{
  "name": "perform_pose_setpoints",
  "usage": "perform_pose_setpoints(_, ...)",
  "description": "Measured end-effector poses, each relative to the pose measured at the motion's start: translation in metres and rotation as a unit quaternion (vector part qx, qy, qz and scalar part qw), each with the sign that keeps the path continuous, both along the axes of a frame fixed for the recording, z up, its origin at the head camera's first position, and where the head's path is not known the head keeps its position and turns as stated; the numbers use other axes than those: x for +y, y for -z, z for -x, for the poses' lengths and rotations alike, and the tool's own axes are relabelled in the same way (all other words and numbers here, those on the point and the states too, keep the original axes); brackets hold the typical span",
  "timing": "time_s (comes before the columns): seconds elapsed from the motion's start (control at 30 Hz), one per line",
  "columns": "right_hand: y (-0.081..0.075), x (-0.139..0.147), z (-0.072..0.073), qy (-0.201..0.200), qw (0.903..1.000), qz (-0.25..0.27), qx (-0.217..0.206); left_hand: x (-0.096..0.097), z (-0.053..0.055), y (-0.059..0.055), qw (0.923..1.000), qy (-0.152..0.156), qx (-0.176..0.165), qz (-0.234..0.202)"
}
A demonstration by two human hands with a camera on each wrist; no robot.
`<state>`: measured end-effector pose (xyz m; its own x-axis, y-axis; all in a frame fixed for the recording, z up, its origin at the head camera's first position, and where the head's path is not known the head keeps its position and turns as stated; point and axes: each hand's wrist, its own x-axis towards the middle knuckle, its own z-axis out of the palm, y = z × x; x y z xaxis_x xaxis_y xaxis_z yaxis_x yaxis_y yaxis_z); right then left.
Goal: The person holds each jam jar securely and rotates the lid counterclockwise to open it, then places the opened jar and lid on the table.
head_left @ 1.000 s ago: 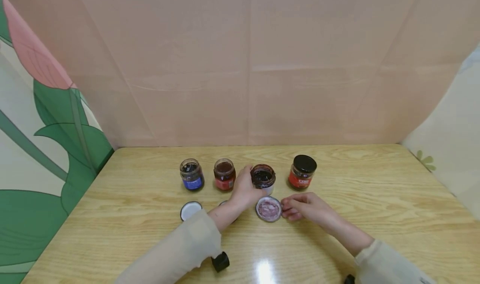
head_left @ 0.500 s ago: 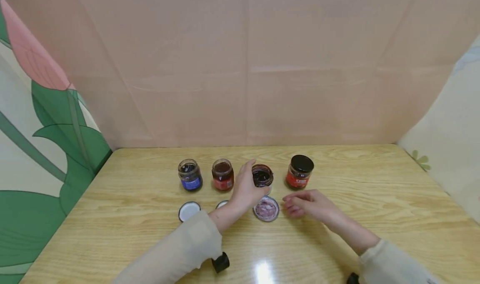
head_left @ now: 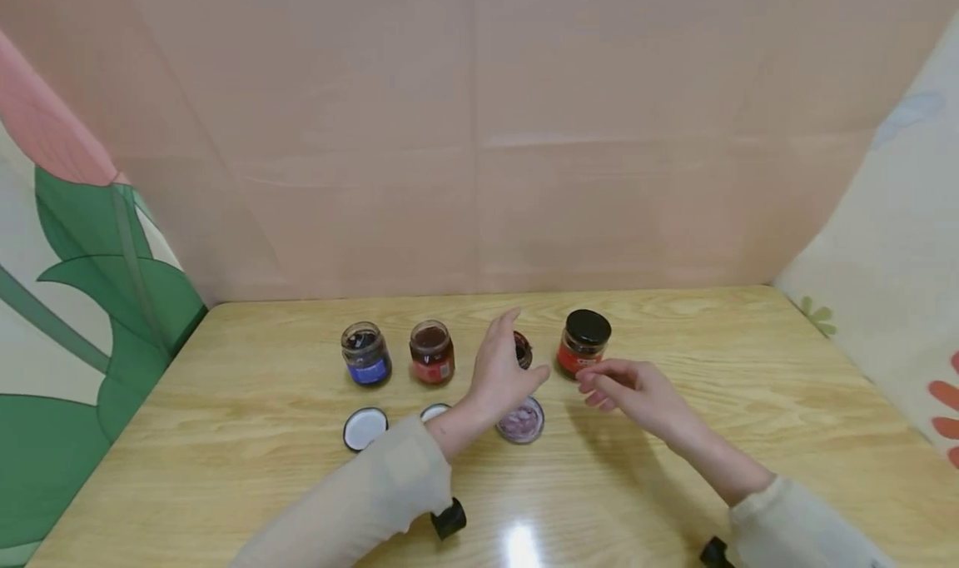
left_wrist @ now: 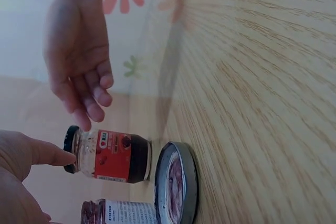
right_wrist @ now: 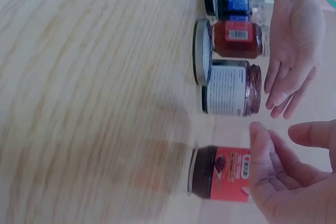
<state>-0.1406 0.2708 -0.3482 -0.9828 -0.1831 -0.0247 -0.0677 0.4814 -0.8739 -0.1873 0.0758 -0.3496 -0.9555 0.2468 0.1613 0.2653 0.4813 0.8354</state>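
Observation:
My left hand [head_left: 494,372] is off the open white-labelled jar [right_wrist: 227,88], with fingers spread and thumb extended above its rim. Dark contents show in that jar's mouth in the head view, where the hand covers much of it. The jar's smeared lid [head_left: 522,422] lies inside-up just in front. My right hand [head_left: 640,395] is raised in front of the black-capped jar [head_left: 587,343], fingers loosely bent and holding nothing. In the right wrist view, a gap shows between its thumb and fingertips. The capped jar bears a red label and stands upright at the right of the row.
To the left stand an open jar with a blue label [head_left: 366,358] and an open jar with reddish contents [head_left: 432,354]. A white-lined lid [head_left: 365,429] lies before the first; another lid [head_left: 433,411] is partly behind my left forearm. The wooden table [head_left: 187,468] meets a draped cloth [head_left: 360,176].
My left hand has let go of the white-labelled jar and lifted with its fingers spreading. My right hand has left the smeared lid's edge and risen toward the black-capped jar.

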Motion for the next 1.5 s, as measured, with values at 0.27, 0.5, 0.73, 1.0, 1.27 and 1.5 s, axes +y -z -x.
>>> perform_pose_setpoints(0.27, -0.005, 0.007, -0.001, 0.041, 0.9982, -0.02, 0.039, 0.01, 0.001, 0.0, 1.0, 0.002, 0.006, -0.006)
perform_pose_setpoints(0.5, -0.007, 0.014, 0.0, 0.056, 0.9951, -0.028, 0.076, 0.021, 0.003, 0.002, 0.9997, 0.008, 0.02, -0.013)
perform_pose_setpoints(0.73, -0.01, 0.021, 0.002, 0.084, 0.9906, -0.03, 0.104, 0.036, 0.008, 0.006, 0.9998, 0.008, 0.019, -0.004)
perform_pose_setpoints(1.0, -0.011, 0.028, 0.002, 0.116, 0.9852, -0.029, 0.123, 0.051, 0.007, 0.012, 0.9999, 0.01, 0.013, 0.002)
perform_pose_setpoints(1.27, -0.007, 0.03, -0.001, 0.13, 0.9841, -0.027, 0.118, 0.062, 0.007, 0.024, 0.9998, 0.005, 0.016, -0.006)
perform_pose_setpoints(1.5, -0.005, 0.033, -0.002, 0.129, 0.9819, -0.027, 0.136, 0.069, 0.01, 0.035, 0.9999, 0.006, 0.013, 0.008)
